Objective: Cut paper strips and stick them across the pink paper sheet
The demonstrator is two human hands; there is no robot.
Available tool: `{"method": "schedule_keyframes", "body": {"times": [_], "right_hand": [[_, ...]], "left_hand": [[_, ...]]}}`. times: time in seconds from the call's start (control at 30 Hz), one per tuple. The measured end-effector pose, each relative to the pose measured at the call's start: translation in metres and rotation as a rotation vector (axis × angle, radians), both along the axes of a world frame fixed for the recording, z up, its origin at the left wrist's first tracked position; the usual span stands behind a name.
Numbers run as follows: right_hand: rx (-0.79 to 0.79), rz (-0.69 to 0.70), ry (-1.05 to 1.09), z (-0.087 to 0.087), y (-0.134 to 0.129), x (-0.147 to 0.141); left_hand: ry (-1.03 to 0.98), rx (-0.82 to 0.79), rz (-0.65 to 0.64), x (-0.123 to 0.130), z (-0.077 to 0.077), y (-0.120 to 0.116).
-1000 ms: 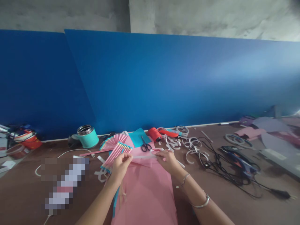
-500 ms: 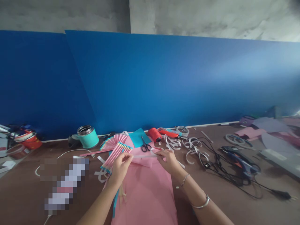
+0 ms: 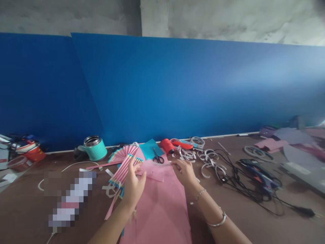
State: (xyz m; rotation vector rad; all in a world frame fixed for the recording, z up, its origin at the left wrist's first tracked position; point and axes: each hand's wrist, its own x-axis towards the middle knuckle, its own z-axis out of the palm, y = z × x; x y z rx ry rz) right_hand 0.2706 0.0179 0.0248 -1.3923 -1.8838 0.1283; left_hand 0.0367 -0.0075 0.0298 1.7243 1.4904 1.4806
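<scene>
My left hand (image 3: 134, 184) is open, thumb and fingers apart, beside the pleated pink paper (image 3: 124, 168) with blue edges. Its fingers overlap the left end of a pale translucent pink piece (image 3: 152, 171); whether they touch it I cannot tell. My right hand (image 3: 184, 171) has its fingertips pinched on the end of a thin white strip (image 3: 165, 164), which is blurred and runs leftward over that pale piece. Beneath both hands lies a long pink sheet (image 3: 162, 210). Black-handled scissors (image 3: 158, 159) rest just beyond, partly on a blue paper (image 3: 149, 148).
Curled white strips (image 3: 207, 155) and a red thread spool (image 3: 167, 146) lie behind my right hand. Black cables (image 3: 238, 183) and a dark tool (image 3: 261, 174) are at right. A turquoise mug (image 3: 95, 149) stands back left, before a blue panel (image 3: 177, 88).
My left hand has let go of the white strip's left end and opened, its fingers spreading upward. My right hand stays nearly in place, and the loop of strip by it no longer shows.
</scene>
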Motion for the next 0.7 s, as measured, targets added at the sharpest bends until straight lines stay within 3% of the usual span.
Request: {"method": "schedule_keyframes", "body": {"times": [0.1,0.27,0.37,0.47,0.7], "right_hand": [[0.019,-0.125,0.107,0.001,0.002,0.009],[0.021,-0.216,0.245,0.002,0.003,0.021],[0.007,-0.198,0.262,0.002,0.003,0.023],[-0.011,-0.181,0.269,0.0,0.004,0.021],[-0.061,-0.144,0.355,-0.002,0.004,0.02]], "left_hand": [[0.17,-0.03,0.013,0.002,-0.001,-0.002],[0.616,-0.368,-0.396,0.014,0.001,-0.02],[0.687,-0.473,-0.478,0.022,-0.001,-0.028],[0.688,-0.53,-0.47,0.024,-0.003,-0.026],[0.765,-0.551,-0.187,-0.004,0.006,-0.018]]}}
